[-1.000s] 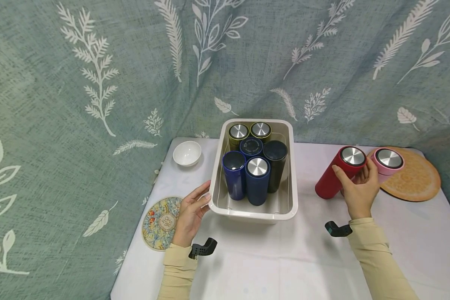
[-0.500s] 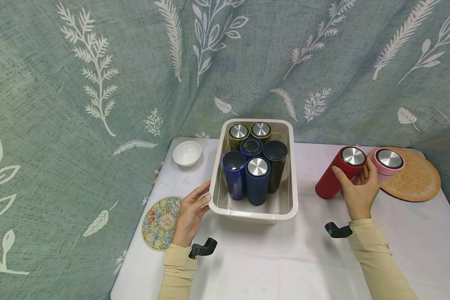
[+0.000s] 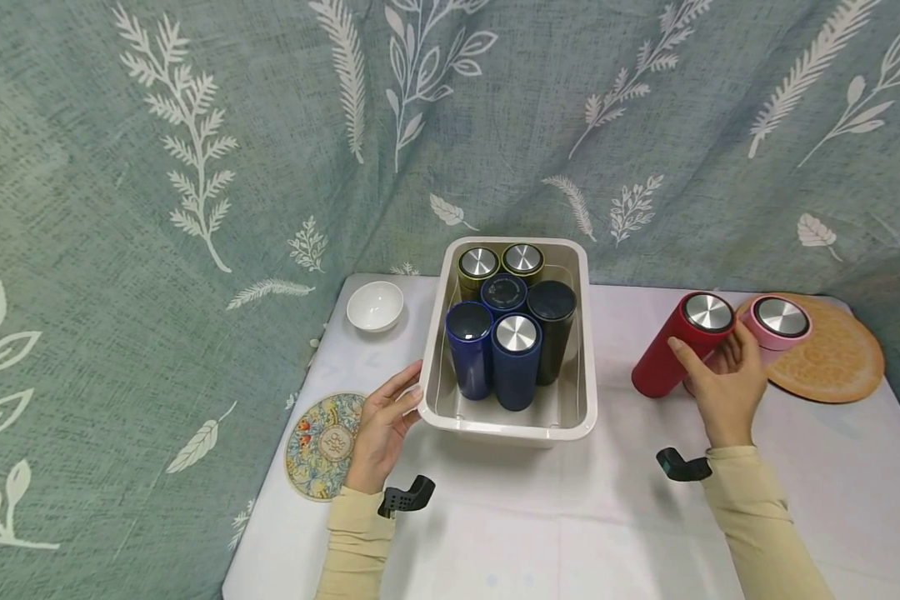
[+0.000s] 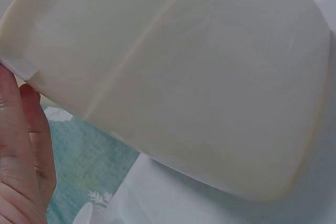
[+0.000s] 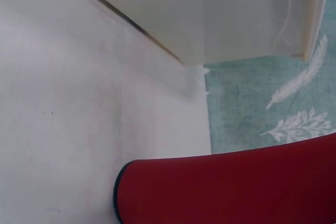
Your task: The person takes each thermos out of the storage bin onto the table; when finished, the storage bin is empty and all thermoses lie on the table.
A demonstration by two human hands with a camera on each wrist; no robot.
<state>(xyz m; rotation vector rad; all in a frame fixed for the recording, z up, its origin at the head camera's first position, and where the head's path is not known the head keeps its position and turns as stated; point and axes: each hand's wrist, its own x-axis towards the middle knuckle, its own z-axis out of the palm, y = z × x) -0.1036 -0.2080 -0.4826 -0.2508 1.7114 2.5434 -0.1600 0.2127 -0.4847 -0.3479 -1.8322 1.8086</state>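
A beige plastic bin (image 3: 583, 358) holds several upright thermos bottles with olive, dark blue and black bodies. Against its near left corner my left hand (image 3: 382, 425) rests with fairly straight fingers touching the rim. The left wrist view shows two fingers (image 4: 37, 145) beside the bin's wall (image 4: 210, 87). Right of the bin stands a red thermos (image 3: 671, 354) with a silver lid. My right hand (image 3: 727, 396) holds it near the top, thumb in front, other fingers partly hidden behind. Close beside it is a pink thermos (image 3: 780, 325). The right wrist view shows the red body but no hand.
Behind the pink thermos lies a round orange-brown mat (image 3: 832, 358). A white bowl (image 3: 375, 306) sits left of the bin, and a patterned round mat (image 3: 318, 450) lies near my left wrist. Green leaf-patterned cloth (image 3: 270, 167) hangs behind the white table (image 3: 525, 525).
My right wrist and back of the hand have shifted slightly to the right, while the thumb stays on the red thermos. The left hand and bin look the same.
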